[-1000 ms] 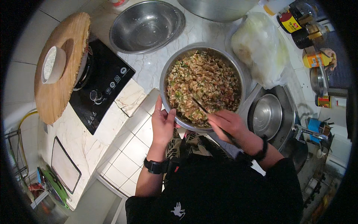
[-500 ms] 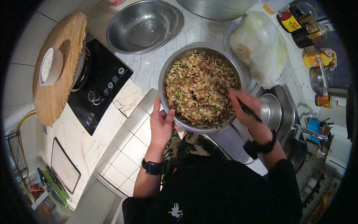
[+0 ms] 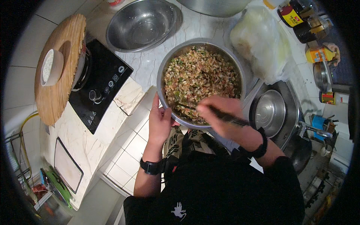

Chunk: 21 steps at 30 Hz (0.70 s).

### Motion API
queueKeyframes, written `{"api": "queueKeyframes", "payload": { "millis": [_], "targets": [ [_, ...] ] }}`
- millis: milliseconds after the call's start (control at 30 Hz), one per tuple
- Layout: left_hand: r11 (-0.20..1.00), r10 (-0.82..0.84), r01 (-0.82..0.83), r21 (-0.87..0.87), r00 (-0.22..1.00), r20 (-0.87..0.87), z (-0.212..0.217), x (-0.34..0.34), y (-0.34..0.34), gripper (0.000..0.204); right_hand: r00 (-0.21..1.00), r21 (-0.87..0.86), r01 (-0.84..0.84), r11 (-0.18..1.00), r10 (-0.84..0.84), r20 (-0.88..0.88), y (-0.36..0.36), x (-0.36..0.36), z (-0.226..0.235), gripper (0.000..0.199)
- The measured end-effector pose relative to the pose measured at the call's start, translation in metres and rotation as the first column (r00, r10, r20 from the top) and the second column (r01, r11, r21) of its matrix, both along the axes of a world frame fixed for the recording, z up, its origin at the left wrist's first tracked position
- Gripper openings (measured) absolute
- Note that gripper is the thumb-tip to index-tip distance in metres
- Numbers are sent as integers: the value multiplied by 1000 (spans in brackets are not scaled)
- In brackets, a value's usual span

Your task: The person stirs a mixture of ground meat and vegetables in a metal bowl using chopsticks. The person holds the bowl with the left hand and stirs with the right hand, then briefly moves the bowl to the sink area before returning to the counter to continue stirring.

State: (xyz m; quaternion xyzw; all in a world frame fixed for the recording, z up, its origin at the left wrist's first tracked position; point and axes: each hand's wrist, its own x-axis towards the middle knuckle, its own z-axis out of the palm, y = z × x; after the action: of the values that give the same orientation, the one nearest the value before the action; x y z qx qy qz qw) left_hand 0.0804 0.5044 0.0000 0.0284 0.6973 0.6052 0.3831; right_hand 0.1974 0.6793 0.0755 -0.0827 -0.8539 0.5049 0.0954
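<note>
A large steel bowl [image 3: 163, 71] full of chopped brown and green filling [image 3: 200, 77] stands on the marble counter in front of me. My left hand [image 3: 160, 120] grips its near left rim, fingers flat against the wall. My right hand [image 3: 221, 116], blurred, is closed around dark chopsticks [image 3: 228, 118] whose tips dip into the filling at the bowl's near side. Both wrists wear black bands.
An empty steel bowl [image 3: 140, 24] sits behind. A black induction hob [image 3: 101, 84] carries a pot under a round wooden lid [image 3: 62, 67]. A plastic bag [image 3: 258, 45] lies to the right, with a steel pot [image 3: 270, 112] and sauce bottles [image 3: 300, 18] beyond.
My right hand swept the chopsticks from the bowl's near side to its right side and back to the near edge. The left hand stayed on the rim.
</note>
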Motion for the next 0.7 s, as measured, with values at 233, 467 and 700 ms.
{"api": "queueKeyframes", "payload": {
  "millis": [233,467,700],
  "targets": [
    [999,23,-25,-27,998,-52,-4,1,3,65,985,273,50,961,-93,147,45,32,-10,6],
    [997,19,-22,-73,999,-42,-3,2,6,65,972,353,62,934,23,-233,37,12,-45,6],
    [998,6,-8,-62,999,-33,-4,4,5,65,979,376,204,904,-200,-51,53,29,-42,11]
  ]
}}
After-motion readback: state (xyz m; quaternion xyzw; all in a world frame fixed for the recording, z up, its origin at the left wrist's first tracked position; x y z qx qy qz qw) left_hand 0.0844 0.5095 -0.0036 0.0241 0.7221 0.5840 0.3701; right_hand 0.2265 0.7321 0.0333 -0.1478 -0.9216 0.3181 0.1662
